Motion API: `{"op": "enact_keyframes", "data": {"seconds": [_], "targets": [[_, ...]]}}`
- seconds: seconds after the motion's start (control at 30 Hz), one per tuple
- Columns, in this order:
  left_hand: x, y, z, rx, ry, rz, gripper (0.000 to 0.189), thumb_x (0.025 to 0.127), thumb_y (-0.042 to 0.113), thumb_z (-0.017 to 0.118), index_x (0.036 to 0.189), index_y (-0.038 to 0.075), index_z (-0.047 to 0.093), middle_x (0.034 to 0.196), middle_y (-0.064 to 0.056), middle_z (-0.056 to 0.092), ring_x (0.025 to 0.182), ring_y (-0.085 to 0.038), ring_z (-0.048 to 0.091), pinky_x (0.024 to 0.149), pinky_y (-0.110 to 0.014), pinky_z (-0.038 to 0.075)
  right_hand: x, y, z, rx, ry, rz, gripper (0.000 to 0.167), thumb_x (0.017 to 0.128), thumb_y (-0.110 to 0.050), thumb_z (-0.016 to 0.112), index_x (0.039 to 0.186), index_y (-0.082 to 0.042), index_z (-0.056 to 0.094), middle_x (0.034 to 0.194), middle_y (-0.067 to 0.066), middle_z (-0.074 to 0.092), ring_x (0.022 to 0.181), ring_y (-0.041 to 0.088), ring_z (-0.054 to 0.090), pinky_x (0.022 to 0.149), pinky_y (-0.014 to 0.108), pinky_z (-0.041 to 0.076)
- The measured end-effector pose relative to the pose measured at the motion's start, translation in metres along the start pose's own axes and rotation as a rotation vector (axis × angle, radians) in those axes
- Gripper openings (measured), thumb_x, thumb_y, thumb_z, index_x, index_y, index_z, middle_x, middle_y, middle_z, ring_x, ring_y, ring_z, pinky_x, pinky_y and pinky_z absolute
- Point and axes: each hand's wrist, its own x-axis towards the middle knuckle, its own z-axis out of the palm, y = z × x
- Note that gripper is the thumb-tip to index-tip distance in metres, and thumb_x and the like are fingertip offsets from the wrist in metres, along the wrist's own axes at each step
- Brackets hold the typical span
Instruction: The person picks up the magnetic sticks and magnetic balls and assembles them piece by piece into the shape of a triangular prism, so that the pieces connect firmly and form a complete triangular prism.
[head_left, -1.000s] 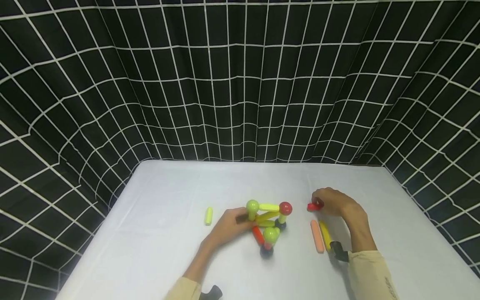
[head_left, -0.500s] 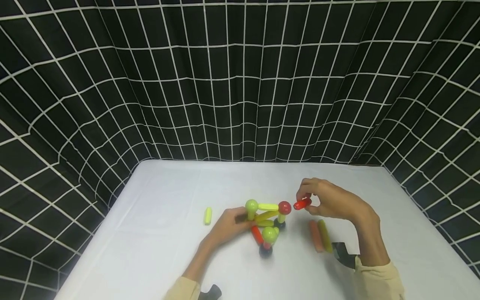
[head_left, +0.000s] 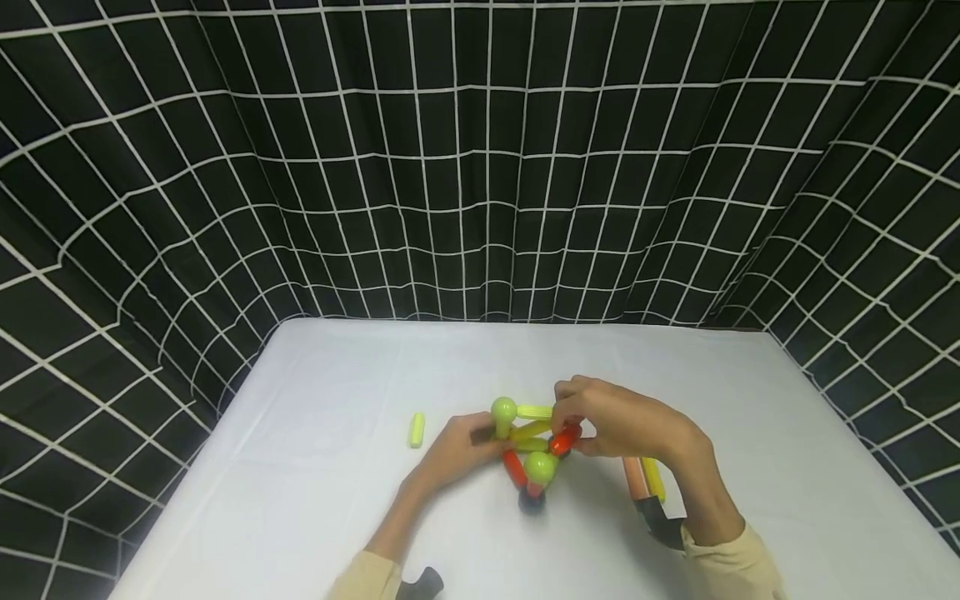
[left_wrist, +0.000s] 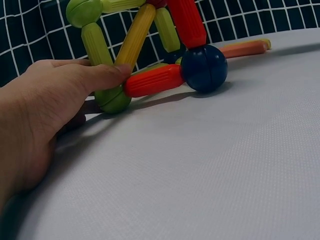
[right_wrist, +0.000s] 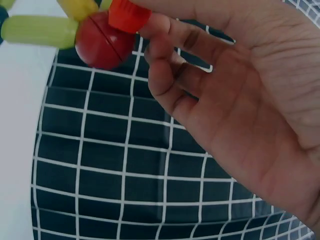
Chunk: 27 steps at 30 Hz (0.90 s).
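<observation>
A toy structure of colored magnetic balls and rods stands on the table. My left hand holds it at the left corner; in the left wrist view the thumb lies on the foot of a yellow rod, by the lower green ball. My right hand pinches a red rod over the structure's right side. In the right wrist view, one end of that rod meets the dark red ball. Another green ball tops the front corner, above a dark blue ball. My right fingers hide the red ball in the head view.
A light green rod lies alone to the left on the white table. An orange rod and a yellow rod lie side by side under my right forearm. A black grid-patterned curtain surrounds the table's back and sides.
My right hand has lifted the red rod from the table and brought it left to the structure. The left hand keeps its place at the structure's left corner.
</observation>
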Motion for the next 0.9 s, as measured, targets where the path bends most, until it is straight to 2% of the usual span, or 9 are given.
{"op": "enact_keyframes", "data": {"seconds": [0.3, 0.57, 0.9], "targets": [[0.0017, -0.0014, -0.0006, -0.01, -0.003, 0.013, 0.026, 0.096, 0.036, 0.075, 0.121, 0.031, 0.073, 0.122, 0.013, 0.076, 0.126, -0.011, 0.067, 0.117, -0.045, 0.047, 0.0071, -0.004, 0.0051, -0.015, -0.017, 0.036, 0.032, 0.075, 0.003, 0.088, 0.089, -0.024, 0.078, 0.085, -0.009, 0.058, 0.087, 0.006, 0.053, 0.077, 0.02, 0.054], [0.0051, -0.0033, -0.0016, 0.002, -0.005, 0.033, 0.024, 0.097, 0.037, 0.074, 0.12, 0.03, 0.074, 0.123, 0.012, 0.076, 0.126, -0.011, 0.067, 0.117, -0.043, 0.048, 0.007, -0.0033, 0.0045, -0.044, 0.025, 0.047, 0.031, 0.075, -0.002, 0.091, 0.089, -0.026, 0.079, 0.086, -0.009, 0.055, 0.089, 0.007, 0.052, 0.078, 0.02, 0.053], [-0.0011, -0.0023, 0.0002, -0.009, -0.006, 0.007, 0.024, 0.097, 0.037, 0.073, 0.12, 0.03, 0.074, 0.122, 0.011, 0.077, 0.126, -0.014, 0.067, 0.117, -0.049, 0.046, 0.009, -0.0051, 0.0083, -0.059, 0.02, 0.043, 0.033, 0.075, -0.001, 0.091, 0.091, -0.027, 0.079, 0.084, -0.009, 0.056, 0.088, 0.006, 0.05, 0.079, 0.021, 0.054]]}}
